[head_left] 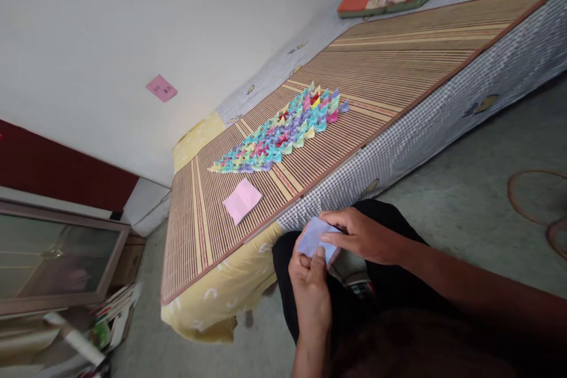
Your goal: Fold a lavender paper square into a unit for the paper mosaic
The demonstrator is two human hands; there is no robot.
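Head view: both hands meet over the lap, off the bamboo mat's (390, 65) near edge. Left hand (310, 288) pinches the lavender paper (312, 237) from below; right hand (361, 236) closes on its top edge. Pink folded sheet (242, 200) lies near the mat's near edge; rows of folded paper boats (283, 130) sit mid-mat.

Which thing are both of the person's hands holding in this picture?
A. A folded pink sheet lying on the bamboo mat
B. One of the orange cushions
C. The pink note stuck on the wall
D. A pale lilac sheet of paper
D: the left hand and the right hand both pinch the pale lilac paper over the lap, while the pink sheet lies untouched on the bamboo mat.
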